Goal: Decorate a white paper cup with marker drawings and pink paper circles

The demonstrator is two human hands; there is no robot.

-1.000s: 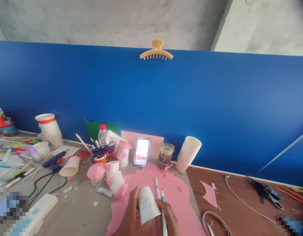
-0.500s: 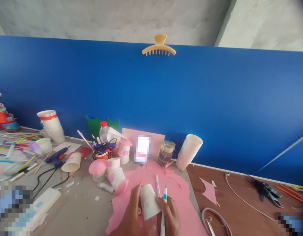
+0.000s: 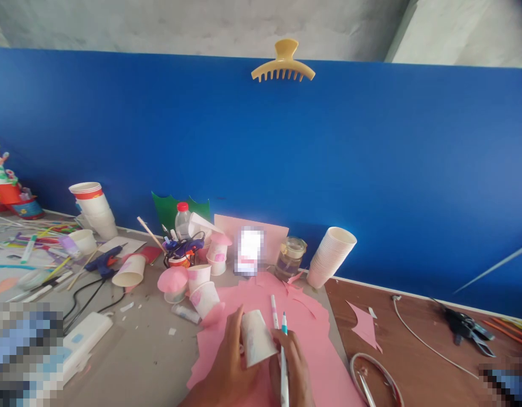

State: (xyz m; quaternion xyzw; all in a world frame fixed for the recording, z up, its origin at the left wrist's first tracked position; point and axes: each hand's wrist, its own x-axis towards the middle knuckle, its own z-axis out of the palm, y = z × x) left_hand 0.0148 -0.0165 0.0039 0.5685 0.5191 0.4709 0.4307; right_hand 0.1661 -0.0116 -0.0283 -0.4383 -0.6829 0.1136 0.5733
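Observation:
A white paper cup (image 3: pixel 256 339) with faint greyish marks on its side is held, tilted, in my left hand (image 3: pixel 229 362), the fingers wrapped round its left side and underneath. My right hand (image 3: pixel 298 362) grips a white marker (image 3: pixel 284 370) with a teal end pointing up, its fingertips close to the cup's right edge. Both hands are over a large sheet of pink paper (image 3: pixel 320 328) with jagged edges. Another pale marker (image 3: pixel 274 311) lies on that sheet, just beyond the right hand.
Behind stand a lit phone (image 3: pixel 249 249), a glass jar (image 3: pixel 291 257) and a leaning stack of paper cups (image 3: pixel 332 257). Pink-topped cups (image 3: pixel 173 282), a glue gun (image 3: pixel 103 262) and a white power strip (image 3: pixel 89 339) are at left. Right are pink scraps (image 3: pixel 365 327) and a cable (image 3: pixel 430 342).
The view has tipped slightly down and left, so the background sits higher and further right. My hands keep their hold on the cup and marker, with only a small shift.

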